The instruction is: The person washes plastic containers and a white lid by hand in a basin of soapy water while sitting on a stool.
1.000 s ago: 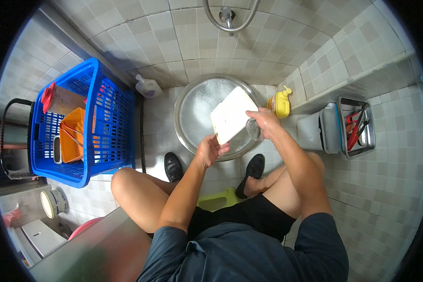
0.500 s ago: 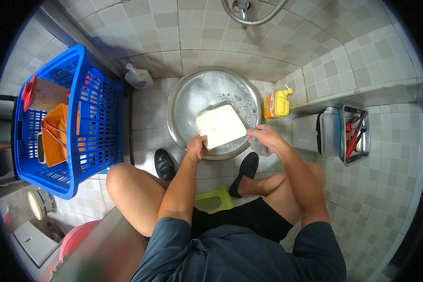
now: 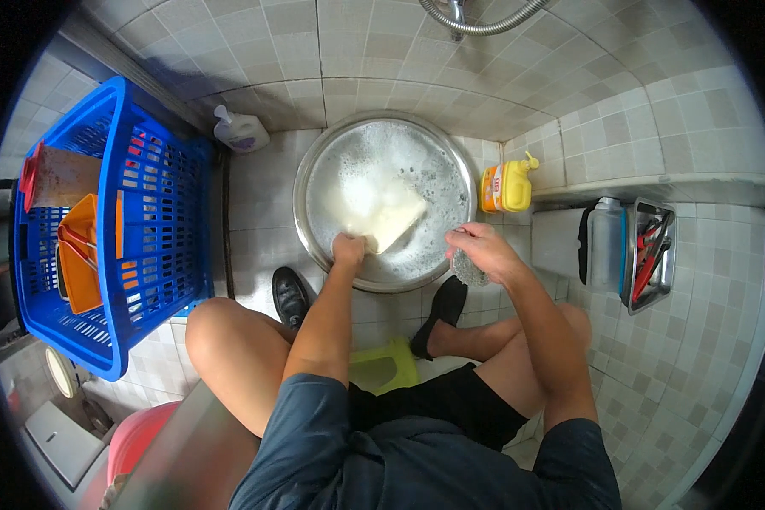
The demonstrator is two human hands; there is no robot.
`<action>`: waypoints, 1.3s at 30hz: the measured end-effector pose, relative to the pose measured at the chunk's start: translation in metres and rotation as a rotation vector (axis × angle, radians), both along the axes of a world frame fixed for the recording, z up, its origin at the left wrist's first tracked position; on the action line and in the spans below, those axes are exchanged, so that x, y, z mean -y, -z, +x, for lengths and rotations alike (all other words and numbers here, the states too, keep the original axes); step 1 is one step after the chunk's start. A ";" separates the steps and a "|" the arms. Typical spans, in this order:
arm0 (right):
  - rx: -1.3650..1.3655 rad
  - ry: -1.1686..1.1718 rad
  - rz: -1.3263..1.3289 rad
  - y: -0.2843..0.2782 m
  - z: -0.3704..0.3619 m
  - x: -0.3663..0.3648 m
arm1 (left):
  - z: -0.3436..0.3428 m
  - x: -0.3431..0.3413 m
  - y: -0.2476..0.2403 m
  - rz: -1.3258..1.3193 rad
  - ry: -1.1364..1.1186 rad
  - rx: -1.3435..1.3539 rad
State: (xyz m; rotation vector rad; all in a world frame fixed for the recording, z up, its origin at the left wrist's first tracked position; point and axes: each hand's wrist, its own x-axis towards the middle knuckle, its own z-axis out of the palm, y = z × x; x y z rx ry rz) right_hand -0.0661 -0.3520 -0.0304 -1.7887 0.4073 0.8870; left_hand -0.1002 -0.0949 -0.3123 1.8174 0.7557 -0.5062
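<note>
The tiled floor (image 3: 257,200) carries 1 metal basin (image 3: 301,204) — plus 1 white bottle (image 3: 245,134) and 1 yellow bottle (image 3: 513,187).

Shown are one round metal basin (image 3: 301,201), one cream rectangular plastic piece (image 3: 397,218), one grey mesh scourer (image 3: 467,269), one blue slatted plastic basket (image 3: 110,246), two plastic pump bottles (image 3: 510,189) (image 3: 241,133) (yellow, white) and two bare hands (image 3: 348,247) (image 3: 486,252).

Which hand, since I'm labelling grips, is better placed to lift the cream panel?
Probably the left hand: it grips the cream panel in the basin; the right hand holds a grey scrubber.
</note>
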 end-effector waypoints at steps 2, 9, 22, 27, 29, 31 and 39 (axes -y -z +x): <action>0.052 -0.034 -0.012 0.001 0.001 0.003 | 0.005 -0.004 -0.001 0.325 0.608 0.124; 0.106 -0.091 -0.022 -0.028 0.017 -0.013 | 0.001 0.009 -0.077 0.068 0.312 0.134; 0.294 -0.169 0.101 -0.055 0.032 -0.049 | 0.079 -0.149 -0.389 0.337 -0.015 0.875; 0.288 -0.236 0.109 -0.044 0.030 -0.056 | 0.052 -0.334 -0.466 0.527 -0.167 0.883; 0.262 -0.233 0.077 -0.039 0.031 -0.049 | 0.042 -0.358 -0.473 0.580 -0.341 0.737; 0.226 -0.204 0.002 -0.036 0.030 -0.052 | 0.033 -0.409 -0.465 0.753 -0.351 0.460; 0.256 -0.258 -0.038 -0.012 0.029 -0.053 | 0.020 -0.492 -0.384 0.786 -0.456 0.062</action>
